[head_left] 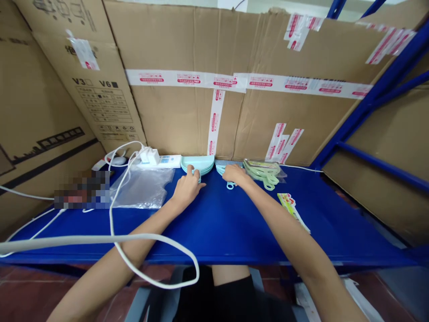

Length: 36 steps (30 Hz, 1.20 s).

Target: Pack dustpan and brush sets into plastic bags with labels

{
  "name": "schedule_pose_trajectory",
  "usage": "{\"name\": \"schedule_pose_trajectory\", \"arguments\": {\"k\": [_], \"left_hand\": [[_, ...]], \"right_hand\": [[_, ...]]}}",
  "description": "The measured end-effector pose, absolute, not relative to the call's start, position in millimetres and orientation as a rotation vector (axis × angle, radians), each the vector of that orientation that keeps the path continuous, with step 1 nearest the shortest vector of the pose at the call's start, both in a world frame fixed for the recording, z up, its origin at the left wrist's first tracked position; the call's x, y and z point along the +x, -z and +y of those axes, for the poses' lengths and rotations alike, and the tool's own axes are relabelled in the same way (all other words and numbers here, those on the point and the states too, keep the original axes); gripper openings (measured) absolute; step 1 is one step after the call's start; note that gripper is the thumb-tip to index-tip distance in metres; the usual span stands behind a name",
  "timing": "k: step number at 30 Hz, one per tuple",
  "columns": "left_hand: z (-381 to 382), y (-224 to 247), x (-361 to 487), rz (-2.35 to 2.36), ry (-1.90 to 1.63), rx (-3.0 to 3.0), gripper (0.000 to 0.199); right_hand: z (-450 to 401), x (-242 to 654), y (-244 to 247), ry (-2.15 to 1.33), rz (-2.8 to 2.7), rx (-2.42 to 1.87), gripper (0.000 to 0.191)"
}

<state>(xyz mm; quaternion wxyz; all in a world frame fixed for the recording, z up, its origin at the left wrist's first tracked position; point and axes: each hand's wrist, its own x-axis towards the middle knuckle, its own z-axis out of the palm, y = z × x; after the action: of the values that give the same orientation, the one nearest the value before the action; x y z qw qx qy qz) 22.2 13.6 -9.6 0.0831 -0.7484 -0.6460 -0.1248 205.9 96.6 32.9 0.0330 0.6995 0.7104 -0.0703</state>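
Observation:
A stack of pale teal half-round trays (197, 163) with small handles lies against the cardboard at the back of the table. My left hand (187, 190) is at its near edge, with bent fingers and the thumb around the handle end. To the right, a light blue half-round strainer with slots (228, 164) points its ring handle (230, 185) toward me. Closed over it is my right hand (234, 173), whose fingertips are partly hidden. Beside that hand are pale green half-round strainers (263, 172) with ring handles, in a clear bag.
A printed card (292, 210) lies at the right. On the left are a clear plastic bag (144, 188), a white power strip (170, 161) with a plug (149, 155), and a blurred patch. A white cable (157, 237) loops over my left forearm. Cardboard walls (167, 112) enclose the blue table (221, 232).

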Motion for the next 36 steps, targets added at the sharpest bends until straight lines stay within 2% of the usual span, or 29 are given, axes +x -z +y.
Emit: {"name": "schedule_pose_trajectory", "arguments": {"k": [7,16,29,32,36], "left_hand": [[11,5,24,-1.94,0.348,-2.241,0.034],[10,4,23,-1.945,0.339,-2.25,0.034],[14,11,19,-1.939,0.385,-2.227,0.041],[14,10,19,-1.935,0.37,-2.22,0.045],[14,9,20,-1.951,0.354,-2.22,0.044]], "right_hand": [[94,203,-34,0.146,2.221,2.169,0.038],[65,204,-16,-0.113,2.324,2.291,0.045],[55,195,-20,-0.147,2.316,2.305,0.053],[39,219,-42,-0.318,2.363,2.346,0.053],[14,282,-54,-0.694,2.182,2.528,0.041]]}}
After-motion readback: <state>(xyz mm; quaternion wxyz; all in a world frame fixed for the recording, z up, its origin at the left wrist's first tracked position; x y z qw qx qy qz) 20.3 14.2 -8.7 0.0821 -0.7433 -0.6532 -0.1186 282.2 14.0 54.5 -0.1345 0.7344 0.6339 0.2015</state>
